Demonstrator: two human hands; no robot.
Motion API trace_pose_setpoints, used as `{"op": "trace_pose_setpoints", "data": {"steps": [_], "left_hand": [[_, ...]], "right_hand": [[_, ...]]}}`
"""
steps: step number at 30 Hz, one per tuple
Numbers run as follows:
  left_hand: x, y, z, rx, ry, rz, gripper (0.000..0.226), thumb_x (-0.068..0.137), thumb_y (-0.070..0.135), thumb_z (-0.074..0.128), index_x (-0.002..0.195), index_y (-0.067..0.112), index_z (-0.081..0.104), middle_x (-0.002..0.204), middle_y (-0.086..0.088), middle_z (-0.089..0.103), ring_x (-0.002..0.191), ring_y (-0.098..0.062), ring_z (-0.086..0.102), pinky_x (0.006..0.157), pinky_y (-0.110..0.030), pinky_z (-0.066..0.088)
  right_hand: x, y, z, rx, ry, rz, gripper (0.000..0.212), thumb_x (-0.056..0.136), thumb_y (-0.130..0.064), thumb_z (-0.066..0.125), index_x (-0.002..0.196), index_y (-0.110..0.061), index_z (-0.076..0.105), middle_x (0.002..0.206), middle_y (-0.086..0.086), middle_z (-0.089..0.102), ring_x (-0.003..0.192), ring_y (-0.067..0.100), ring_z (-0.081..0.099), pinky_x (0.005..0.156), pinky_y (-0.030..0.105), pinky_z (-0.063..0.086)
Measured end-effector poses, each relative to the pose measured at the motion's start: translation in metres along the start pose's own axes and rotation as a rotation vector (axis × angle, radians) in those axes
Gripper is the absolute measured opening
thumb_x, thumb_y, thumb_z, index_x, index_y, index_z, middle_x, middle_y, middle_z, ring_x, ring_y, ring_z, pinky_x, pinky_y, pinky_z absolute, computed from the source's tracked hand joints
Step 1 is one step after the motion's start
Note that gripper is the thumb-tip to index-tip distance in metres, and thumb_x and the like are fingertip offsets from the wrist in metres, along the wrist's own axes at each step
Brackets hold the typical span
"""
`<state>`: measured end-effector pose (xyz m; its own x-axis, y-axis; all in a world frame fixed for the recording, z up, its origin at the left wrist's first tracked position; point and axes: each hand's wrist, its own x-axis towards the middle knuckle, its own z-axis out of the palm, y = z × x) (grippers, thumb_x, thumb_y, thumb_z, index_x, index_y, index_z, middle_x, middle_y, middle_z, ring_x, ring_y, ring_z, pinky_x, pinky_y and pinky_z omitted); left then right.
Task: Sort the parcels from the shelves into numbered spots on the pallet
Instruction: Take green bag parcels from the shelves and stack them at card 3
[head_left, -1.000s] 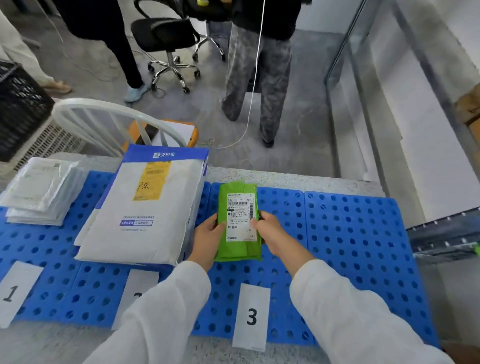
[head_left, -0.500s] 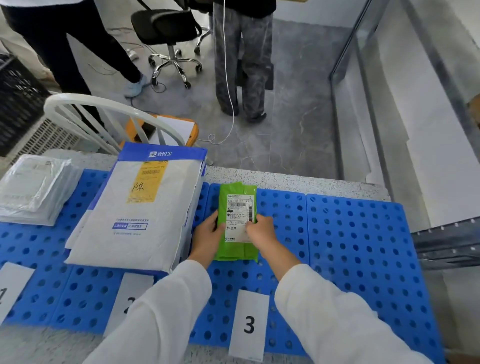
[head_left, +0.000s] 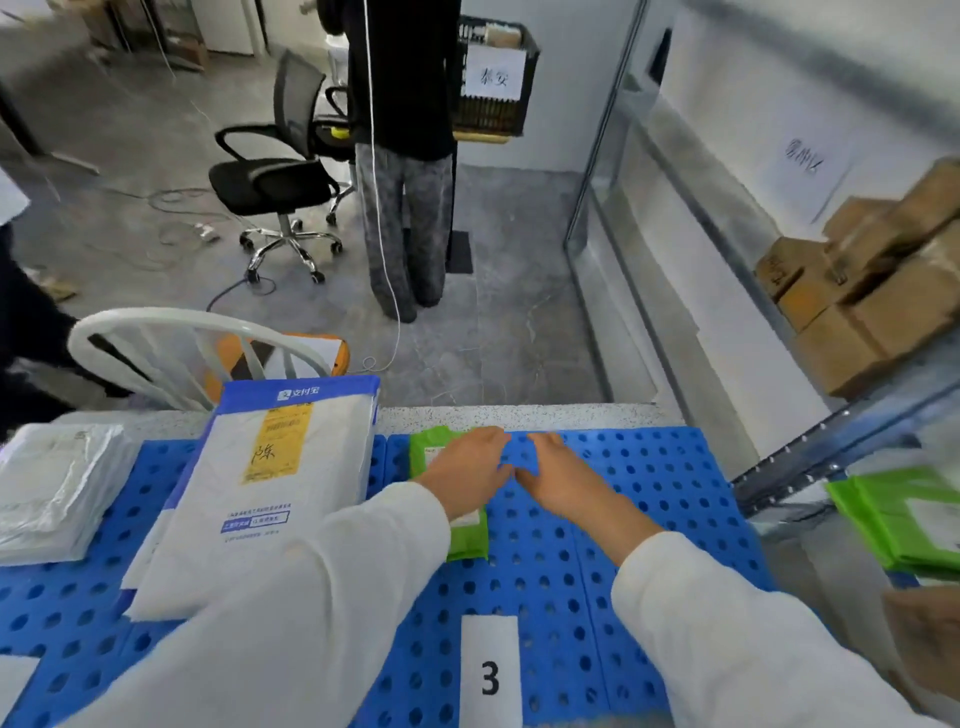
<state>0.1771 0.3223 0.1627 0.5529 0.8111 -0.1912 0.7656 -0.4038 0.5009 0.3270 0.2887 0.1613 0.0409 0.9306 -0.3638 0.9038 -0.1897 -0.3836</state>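
Here the blue perforated pallet (head_left: 649, 493) carries three lots: at its left edge a stack of clear-wrapped grey parcels (head_left: 54, 491), next to it a pile of large white mailers (head_left: 260, 499) with a blue top band and a yellow label, and in the spot above the paper card marked 3 (head_left: 489, 673) a single green parcel (head_left: 465, 538) lying flat. At the far right, on a metal shelf (head_left: 831, 447), more green parcels (head_left: 904, 519) lie stacked, and above them brown cardboard boxes (head_left: 872, 291) fill another shelf level. A black crate (head_left: 493, 83) with a paper sign stands against the back wall; its contents are too blurred to tell. The green parcel on the pallet lies under the left hand (head_left: 465, 470), which is spread flat, fingers loosely extended, over the parcel's upper half; whether the palm presses on it or floats just above cannot be told. The right hand (head_left: 563, 480) is just beside the parcel's right edge, open and flat over bare pallet, its fingertips near those of the left hand, holding nothing. Both arms wear white sleeves (head_left: 727, 623).
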Motion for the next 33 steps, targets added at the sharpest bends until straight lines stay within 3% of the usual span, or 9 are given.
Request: {"op": "trace_pose_setpoints", "data": {"steps": [2,6,13,18,21,25,30,33], "left_hand": [[0.004,0.019,-0.026,0.143,-0.047,0.131,0.041,0.097,0.024,0.048,0.133,0.005,0.046,0.137,-0.010,0.047,0.127,-0.027,0.044,0.103,-0.034,0.036],[0.013,0.066,-0.063,0.314,0.039,0.343,0.045,0.099,0.031,0.045,0.134,0.004,0.046,0.139,-0.011,0.047,0.129,-0.026,0.043,0.104,-0.034,0.031],[0.028,0.166,-0.050,0.433,0.137,0.730,0.048,0.097,0.040,0.043,0.135,0.012,0.047,0.137,-0.002,0.049,0.124,-0.019,0.046,0.105,-0.034,0.040],[0.038,0.239,-0.039,0.515,0.105,0.908,0.048,0.101,0.038,0.038,0.144,0.016,0.040,0.148,0.000,0.040,0.136,-0.016,0.036,0.113,-0.030,0.029],[0.058,0.281,-0.022,0.533,0.121,0.956,0.049,0.101,0.038,0.037,0.145,0.016,0.038,0.150,0.000,0.039,0.137,-0.017,0.035,0.115,-0.030,0.027],[0.095,0.328,0.018,0.569,0.081,0.964,0.047,0.100,0.034,0.039,0.142,0.013,0.043,0.146,-0.004,0.044,0.134,-0.020,0.038,0.114,-0.032,0.028],[0.147,0.379,0.077,0.622,0.017,0.929,0.044,0.100,0.031,0.038,0.138,0.010,0.046,0.143,-0.005,0.045,0.134,-0.023,0.038,0.115,-0.032,0.025],[0.179,0.406,0.108,0.655,-0.013,0.918,0.041,0.100,0.030,0.037,0.132,0.008,0.049,0.137,-0.007,0.049,0.129,-0.025,0.043,0.112,-0.034,0.029]], "right_hand": [[-0.026,0.014,-0.023,-0.083,0.049,0.018,0.059,0.097,-0.037,0.047,0.146,-0.011,0.026,0.145,0.008,0.033,0.123,0.025,0.047,0.094,0.039,0.045],[-0.081,0.044,-0.067,-0.172,0.151,0.150,0.062,0.099,-0.038,0.043,0.149,-0.012,0.019,0.150,0.006,0.028,0.128,0.026,0.044,0.096,0.039,0.044],[-0.173,0.106,-0.128,-0.236,0.339,0.342,0.051,0.097,-0.040,0.046,0.137,-0.010,0.036,0.133,0.008,0.041,0.116,0.028,0.050,0.089,0.040,0.047],[-0.209,0.161,-0.162,-0.130,0.428,0.485,0.044,0.096,-0.034,0.048,0.129,-0.005,0.041,0.133,0.012,0.036,0.110,0.030,0.052,0.089,0.038,0.046],[-0.219,0.205,-0.176,-0.072,0.483,0.530,0.047,0.096,-0.032,0.049,0.132,-0.003,0.041,0.139,0.014,0.033,0.115,0.031,0.051,0.091,0.034,0.042],[-0.223,0.274,-0.187,0.010,0.458,0.616,0.046,0.095,-0.032,0.050,0.129,-0.002,0.046,0.130,0.018,0.040,0.112,0.034,0.054,0.093,0.034,0.043],[-0.210,0.356,-0.195,0.044,0.385,0.686,0.047,0.093,-0.036,0.050,0.125,-0.002,0.051,0.122,0.018,0.043,0.113,0.035,0.052,0.098,0.040,0.044],[-0.195,0.393,-0.199,0.078,0.314,0.694,0.052,0.095,-0.037,0.048,0.135,-0.003,0.046,0.131,0.021,0.040,0.119,0.036,0.048,0.104,0.038,0.041]]}}
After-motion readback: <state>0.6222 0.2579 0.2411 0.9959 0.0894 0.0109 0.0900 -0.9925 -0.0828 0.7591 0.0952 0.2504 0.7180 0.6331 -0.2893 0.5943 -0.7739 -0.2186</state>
